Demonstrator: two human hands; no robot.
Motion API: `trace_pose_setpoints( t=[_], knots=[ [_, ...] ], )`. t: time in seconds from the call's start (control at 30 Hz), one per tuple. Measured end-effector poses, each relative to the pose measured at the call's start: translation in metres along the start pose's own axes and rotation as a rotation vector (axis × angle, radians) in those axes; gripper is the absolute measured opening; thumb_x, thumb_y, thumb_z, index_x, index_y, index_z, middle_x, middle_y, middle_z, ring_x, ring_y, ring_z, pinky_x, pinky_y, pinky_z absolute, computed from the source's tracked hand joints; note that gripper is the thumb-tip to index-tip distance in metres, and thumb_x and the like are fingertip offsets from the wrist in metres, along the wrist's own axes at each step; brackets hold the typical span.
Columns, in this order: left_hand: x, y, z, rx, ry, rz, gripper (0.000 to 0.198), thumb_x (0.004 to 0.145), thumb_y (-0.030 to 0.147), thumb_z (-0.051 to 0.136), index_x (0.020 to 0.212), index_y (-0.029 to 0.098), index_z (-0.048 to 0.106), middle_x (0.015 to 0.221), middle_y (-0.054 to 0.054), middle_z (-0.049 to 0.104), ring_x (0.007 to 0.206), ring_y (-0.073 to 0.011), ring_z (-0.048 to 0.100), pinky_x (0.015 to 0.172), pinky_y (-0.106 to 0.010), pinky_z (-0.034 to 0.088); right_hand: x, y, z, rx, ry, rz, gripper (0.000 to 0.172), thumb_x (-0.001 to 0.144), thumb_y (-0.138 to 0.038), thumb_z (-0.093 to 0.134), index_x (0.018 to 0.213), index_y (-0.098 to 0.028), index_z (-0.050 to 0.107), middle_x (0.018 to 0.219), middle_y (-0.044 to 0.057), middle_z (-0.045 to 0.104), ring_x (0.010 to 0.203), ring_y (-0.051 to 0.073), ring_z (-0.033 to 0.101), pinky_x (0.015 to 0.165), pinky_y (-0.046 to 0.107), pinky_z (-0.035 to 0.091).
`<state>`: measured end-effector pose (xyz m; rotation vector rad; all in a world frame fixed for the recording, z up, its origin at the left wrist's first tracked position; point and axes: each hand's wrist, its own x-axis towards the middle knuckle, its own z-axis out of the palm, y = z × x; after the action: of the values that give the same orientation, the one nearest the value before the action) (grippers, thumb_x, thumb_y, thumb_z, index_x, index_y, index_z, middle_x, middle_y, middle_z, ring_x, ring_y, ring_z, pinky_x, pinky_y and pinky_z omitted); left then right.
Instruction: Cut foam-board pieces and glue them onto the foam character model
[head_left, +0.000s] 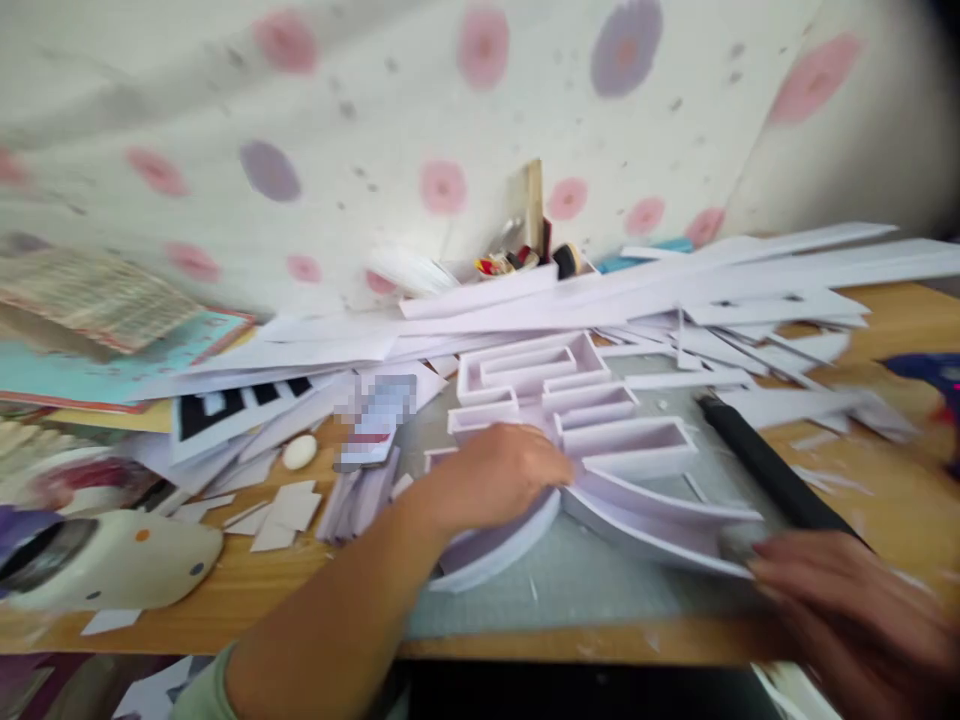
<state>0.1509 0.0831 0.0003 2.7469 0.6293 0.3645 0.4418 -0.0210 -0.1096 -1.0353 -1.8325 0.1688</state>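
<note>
Left hand point(499, 470) fingers clamp the model point(600, 410); right hand point(847, 600) fingers too blurred to tell; curved strip point(660, 520) beside them may buckle if pressed

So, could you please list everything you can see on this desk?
Model: one, white, centre of mat.
Mat: one, grey, on table.
Strips: many, white, piled behind model.
Rod: one, black, right of model.
Oval lump: one, white, left of mat.
Gadget: one, cream, front left.
Table: one, wooden, under everything.
Left hand: one, on model.
Right hand: one, blurred, at model's right edge.
</note>
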Motion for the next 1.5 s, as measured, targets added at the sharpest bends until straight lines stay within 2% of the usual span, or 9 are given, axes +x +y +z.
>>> trace_pose_setpoints(
  t=[0.03,0.1,0.2,0.5,0.77,1.07,1.33,1.5],
  knots=[
    [0.001,0.0,0.0,-0.026,0.008,-0.009,0.029,0.089,0.002,0.044,0.085,0.015,0.07,0.085,-0.004,0.075,0.082,-0.0164,0.066,0.079,-0.027,0.049,0.007,-0.008,-0.005,0.028,-0.043,-0.032,0.018,0.086,-0.017,0.061,0.1,-0.027,0.068,0.086,0.008,0.067,0.076,0.025,0.066,0.059,0.038,0.053],
    [0.002,-0.003,-0.001,-0.056,0.036,-0.017,0.027,0.089,0.004,0.047,0.086,0.016,0.071,0.084,-0.004,0.075,0.08,-0.0162,0.066,0.077,-0.027,0.049,0.018,-0.017,-0.01,0.055,-0.031,-0.04,0.027,0.084,-0.006,0.06,0.104,-0.024,0.065,0.085,0.005,0.065,0.079,0.022,0.064,0.066,0.036,0.052],
    [0.003,-0.005,-0.001,-0.041,0.045,-0.011,0.026,0.089,0.004,0.049,0.086,0.017,0.071,0.082,-0.002,0.074,0.077,-0.0151,0.066,0.074,-0.026,0.049,0.023,-0.021,-0.009,0.073,-0.021,-0.023,0.031,0.083,-0.001,0.06,0.105,-0.022,0.064,0.085,0.004,0.064,0.081,0.021,0.063,0.069,0.037,0.049],
    [0.002,-0.005,-0.001,0.031,0.098,0.021,0.027,0.088,0.005,0.048,0.088,0.019,0.07,0.082,0.001,0.074,0.075,-0.0131,0.067,0.072,-0.025,0.05,0.025,-0.023,-0.003,0.055,0.044,-0.073,0.031,0.08,-0.002,0.065,0.102,-0.023,0.062,0.08,0.003,0.062,0.076,0.022,0.063,0.068,0.039,0.05],
    [0.002,-0.006,0.0,0.038,0.119,0.019,0.026,0.088,0.005,0.049,0.09,0.02,0.071,0.088,0.001,0.076,0.081,-0.0143,0.069,0.077,-0.026,0.052,0.025,-0.024,-0.003,0.053,0.033,-0.083,0.03,0.08,-0.001,0.065,0.102,-0.022,0.061,0.08,0.004,0.063,0.077,0.021,0.063,0.068,0.039,0.051],
    [0.0,-0.007,-0.002,0.063,0.054,-0.025,0.027,0.088,0.007,0.048,0.093,0.021,0.071,0.089,0.002,0.075,0.083,-0.013,0.068,0.081,-0.024,0.05,0.026,-0.023,-0.001,0.069,0.047,-0.085,0.029,0.081,-0.002,0.065,0.102,-0.023,0.061,0.081,0.004,0.063,0.076,0.02,0.062,0.067,0.039,0.052],
    [-0.002,-0.014,-0.001,0.046,0.053,-0.013,0.027,0.089,0.012,0.048,0.093,0.024,0.072,0.088,0.001,0.075,0.082,-0.0147,0.068,0.079,-0.026,0.051,0.027,-0.023,-0.001,0.108,0.064,-0.057,0.024,0.082,-0.004,0.065,0.098,-0.022,0.064,0.081,0.004,0.065,0.074,0.019,0.063,0.069,0.038,0.052],
    [-0.003,-0.014,-0.003,0.037,0.03,0.011,0.027,0.088,0.009,0.048,0.094,0.023,0.071,0.09,0.002,0.075,0.084,-0.0152,0.068,0.08,-0.026,0.05,0.027,-0.021,0.0,0.103,0.062,-0.06,0.027,0.082,-0.003,0.065,0.102,-0.022,0.063,0.081,0.005,0.064,0.076,0.02,0.062,0.071,0.039,0.05]
  ],
)
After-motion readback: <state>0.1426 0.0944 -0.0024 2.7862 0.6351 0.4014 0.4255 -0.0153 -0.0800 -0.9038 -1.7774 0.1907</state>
